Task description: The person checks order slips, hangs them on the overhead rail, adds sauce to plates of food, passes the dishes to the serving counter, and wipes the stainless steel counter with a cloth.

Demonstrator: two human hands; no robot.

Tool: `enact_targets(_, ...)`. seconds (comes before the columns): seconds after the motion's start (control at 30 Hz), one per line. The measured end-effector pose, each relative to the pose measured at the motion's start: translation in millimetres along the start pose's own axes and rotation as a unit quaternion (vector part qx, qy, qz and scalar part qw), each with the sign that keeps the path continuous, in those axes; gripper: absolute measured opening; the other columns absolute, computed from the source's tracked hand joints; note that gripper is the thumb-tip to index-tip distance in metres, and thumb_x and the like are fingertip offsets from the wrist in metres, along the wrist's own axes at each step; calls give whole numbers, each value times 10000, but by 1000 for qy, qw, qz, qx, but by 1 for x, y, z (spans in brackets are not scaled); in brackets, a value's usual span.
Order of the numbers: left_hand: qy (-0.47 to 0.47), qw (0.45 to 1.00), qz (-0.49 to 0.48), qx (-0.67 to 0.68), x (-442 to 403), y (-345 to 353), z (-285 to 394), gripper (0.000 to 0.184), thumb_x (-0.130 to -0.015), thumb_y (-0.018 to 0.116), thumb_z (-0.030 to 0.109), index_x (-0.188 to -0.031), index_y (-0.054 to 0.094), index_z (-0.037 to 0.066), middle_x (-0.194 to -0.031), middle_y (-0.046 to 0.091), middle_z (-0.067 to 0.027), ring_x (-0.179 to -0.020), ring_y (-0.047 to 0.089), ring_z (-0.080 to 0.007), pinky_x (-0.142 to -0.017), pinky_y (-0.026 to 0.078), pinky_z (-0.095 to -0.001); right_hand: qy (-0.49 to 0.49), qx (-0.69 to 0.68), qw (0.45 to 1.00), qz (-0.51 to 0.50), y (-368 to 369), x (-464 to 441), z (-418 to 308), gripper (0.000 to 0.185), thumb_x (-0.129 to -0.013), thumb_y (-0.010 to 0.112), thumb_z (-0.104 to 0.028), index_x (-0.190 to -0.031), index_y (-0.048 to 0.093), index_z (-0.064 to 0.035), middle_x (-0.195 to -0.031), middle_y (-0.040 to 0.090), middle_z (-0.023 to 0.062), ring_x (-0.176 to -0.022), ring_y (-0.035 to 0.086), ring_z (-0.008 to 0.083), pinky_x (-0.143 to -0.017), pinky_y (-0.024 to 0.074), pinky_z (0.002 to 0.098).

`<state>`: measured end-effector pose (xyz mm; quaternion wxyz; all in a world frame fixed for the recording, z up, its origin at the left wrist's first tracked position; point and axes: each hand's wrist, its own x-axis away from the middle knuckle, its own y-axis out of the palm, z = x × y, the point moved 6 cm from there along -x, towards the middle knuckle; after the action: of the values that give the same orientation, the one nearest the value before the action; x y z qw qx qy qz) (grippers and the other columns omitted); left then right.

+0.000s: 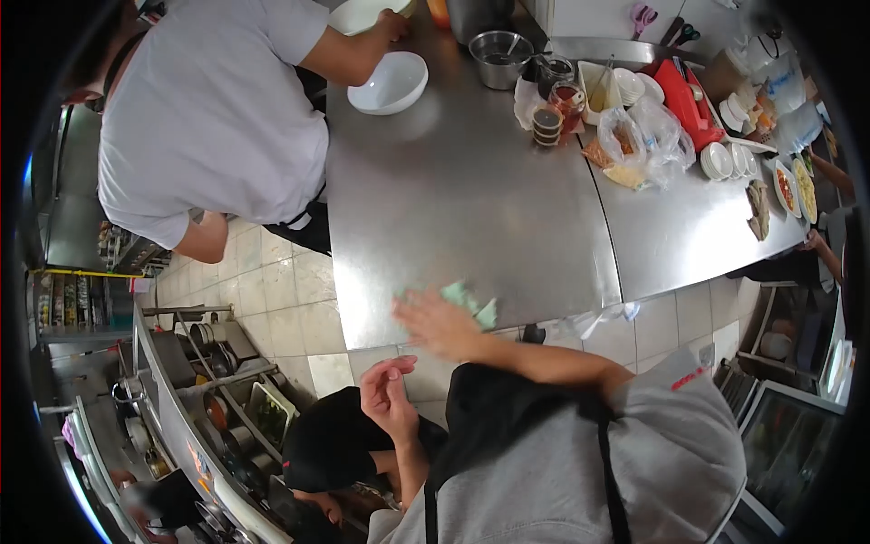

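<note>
My right hand [439,325] lies over a pale green cloth [469,304] at the near edge of the steel table [471,218]. It presses the cloth to the metal, with part of the cloth sticking out beside and behind the hand. Motion smears its fingers a little. In front of my apron, off the table's near edge, my left hand [390,394] is raised with its fingers loosely curled in. Nothing shows in it.
A co-worker in a white shirt [208,118] stands at the left, one hand near a white bowl [390,83]. A metal pot [501,60], sauce jars, plastic bags [634,145] and small dishes stand at the back right. Another person crouches below [353,444], by the shelves.
</note>
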<state>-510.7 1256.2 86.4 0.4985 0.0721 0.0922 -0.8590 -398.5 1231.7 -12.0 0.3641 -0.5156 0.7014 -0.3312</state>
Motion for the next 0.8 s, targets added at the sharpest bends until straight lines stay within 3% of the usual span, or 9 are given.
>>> enact_targets(0.2,9,999,-48,-22,1,5,11,83,-865,447,-20,-913,508,-50,-799,609,-154,-765,615,-223,-703,500,-306,-50,5,999,-16,-25,-13,72,432,-897,377,-318,-1289,396,-136,-1405,285,63,-1284,268,253,-1029,229,474)
enact_targets(0.33,-9,999,-19,-29,2,-26,-4,77,-865,482,-6,-912,530,-43,-837,625,-159,-786,623,-216,-726,497,-303,53,159,964,205,-67,-98,162,422,-834,474,-316,-1208,489,-121,-1298,432,99,-1209,383,281,-996,278,464)
enact_targets(0.43,-6,1000,-15,-11,-7,-29,-13,87,-871,487,19,-915,535,-38,-835,628,-163,-779,619,-216,-712,492,-301,-18,166,986,-8,-13,-177,123,378,-788,521,-208,-1150,509,-102,-1241,467,97,-1167,396,286,-981,287,438)
enact_targets(0.47,5,1000,-18,-2,-13,-25,-15,86,-868,485,16,-909,537,-39,-821,628,-165,-761,614,-211,-708,489,-298,-108,-55,978,169,47,-190,109,287,-790,519,-215,-1035,556,-71,-1170,512,122,-1112,437,302,-966,307,434)
enact_targets(0.5,19,999,-35,-9,-21,-17,-14,85,-866,477,7,-905,537,-39,-817,627,-166,-752,612,-209,-707,491,-301,-87,-234,968,-7,62,-186,68,228,-793,517,-221,-924,576,-44,-1086,553,141,-1059,470,328,-946,332,441)
enact_targets(0.57,30,997,-73,-14,-38,4,-15,92,-855,453,-23,-891,536,-38,-809,624,-169,-738,607,-209,-697,498,-306,-328,-36,904,272,84,-133,-10,187,-793,494,-214,-731,574,-57,-836,577,128,-929,517,305,-818,389,407)
enact_targets(0.6,46,994,-101,-14,-46,15,-12,96,-854,441,-25,-888,530,-40,-812,621,-171,-752,605,-206,-697,498,-302,-156,-6,982,-102,71,-121,-35,182,-792,513,-220,-865,589,-72,-910,592,104,-997,498,293,-901,373,396)
enact_targets(0.67,79,988,-129,-6,-58,35,-12,101,-870,443,38,-884,516,-30,-781,610,-152,-712,586,-187,-661,487,-292,-176,-181,960,124,51,-56,-9,326,-795,536,-253,-1096,533,-129,-1121,535,81,-1160,407,268,-965,318,459)
enact_targets(0.8,73,976,-208,-1,-67,81,-10,99,-857,431,-18,-888,524,-31,-807,619,-149,-738,607,-197,-667,494,-279,84,40,986,138,-51,66,82,419,-804,536,-278,-1209,472,-195,-1351,363,53,-1249,335,260,-997,267,484)
